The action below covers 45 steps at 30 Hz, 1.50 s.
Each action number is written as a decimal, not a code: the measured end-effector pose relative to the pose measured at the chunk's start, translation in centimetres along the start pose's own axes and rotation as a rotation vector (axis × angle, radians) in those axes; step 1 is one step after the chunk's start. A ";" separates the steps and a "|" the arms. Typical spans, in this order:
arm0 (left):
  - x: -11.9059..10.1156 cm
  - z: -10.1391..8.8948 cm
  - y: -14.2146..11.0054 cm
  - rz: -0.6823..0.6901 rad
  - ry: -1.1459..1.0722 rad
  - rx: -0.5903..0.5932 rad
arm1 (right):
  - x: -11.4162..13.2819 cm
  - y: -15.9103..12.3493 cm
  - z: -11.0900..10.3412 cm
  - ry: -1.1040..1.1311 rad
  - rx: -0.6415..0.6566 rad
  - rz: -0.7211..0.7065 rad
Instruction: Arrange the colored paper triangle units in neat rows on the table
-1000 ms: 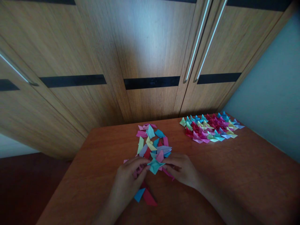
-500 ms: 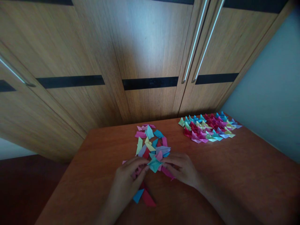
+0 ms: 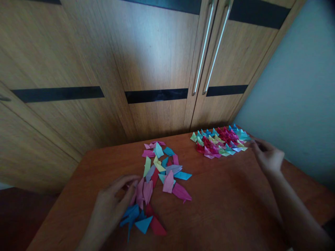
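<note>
Over the far right of the table, my right hand (image 3: 268, 155) pinches a teal folded-paper crane (image 3: 243, 135) by one pointed end. It is held at the right edge of a close-packed group of paper cranes (image 3: 216, 143); whether it touches the table there I cannot tell. My left hand (image 3: 115, 198) rests at the left, thumb and index loosely curved with their tips slightly apart. Those fingertips are beside pink folded papers (image 3: 148, 191), and nothing shows between them. Below lie a blue folded paper (image 3: 143, 225) and a red one (image 3: 157, 226).
Loose folded papers spread up the middle of the wooden table (image 3: 209, 209), among them a yellow piece (image 3: 158, 164) and a magenta one (image 3: 181, 191). Behind the table stands a wooden wardrobe (image 3: 157, 118) with metal handles. A pale wall (image 3: 288, 87) closes off the right side.
Both hands were together on the teal crane at the middle. My right hand has carried it right to the crane group. My left hand let go and drew left. The view has turned right.
</note>
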<state>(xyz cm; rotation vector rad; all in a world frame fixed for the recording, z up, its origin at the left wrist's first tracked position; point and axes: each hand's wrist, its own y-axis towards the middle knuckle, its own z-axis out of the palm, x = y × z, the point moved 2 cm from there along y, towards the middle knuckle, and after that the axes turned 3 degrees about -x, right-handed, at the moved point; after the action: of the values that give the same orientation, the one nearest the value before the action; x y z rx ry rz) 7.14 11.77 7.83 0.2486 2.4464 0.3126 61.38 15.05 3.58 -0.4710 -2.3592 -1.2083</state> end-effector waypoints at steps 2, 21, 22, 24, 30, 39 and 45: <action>0.0 -0.3 0.2 -0.024 0.007 -0.010 | -4.3 1.0 -0.8 -0.195 0.036 0.031; 2.1 0.4 0.6 -0.082 0.019 -0.029 | -9.9 2.0 2.3 -0.507 0.375 0.163; 2.0 0.3 0.6 -0.090 0.022 -0.033 | -9.9 2.1 2.5 -0.494 0.371 0.152; 1.9 0.2 0.5 -0.112 0.016 -0.033 | -9.9 2.3 2.8 -0.469 0.363 0.133; 1.2 -0.5 0.5 -0.179 -0.044 -0.027 | -10.2 2.5 3.2 -0.386 0.295 0.053; 3.1 -1.3 0.9 -0.198 0.014 0.050 | -5.8 1.3 1.6 -0.374 0.147 0.109; 4.4 -0.8 0.7 -0.202 0.147 0.194 | 4.7 -1.2 3.2 0.014 0.387 -0.164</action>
<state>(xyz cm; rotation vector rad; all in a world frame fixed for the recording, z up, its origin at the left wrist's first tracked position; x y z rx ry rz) 3.34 13.40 6.05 0.0617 2.6239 0.0049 56.06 17.49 3.65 -0.1428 -2.5761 -0.7827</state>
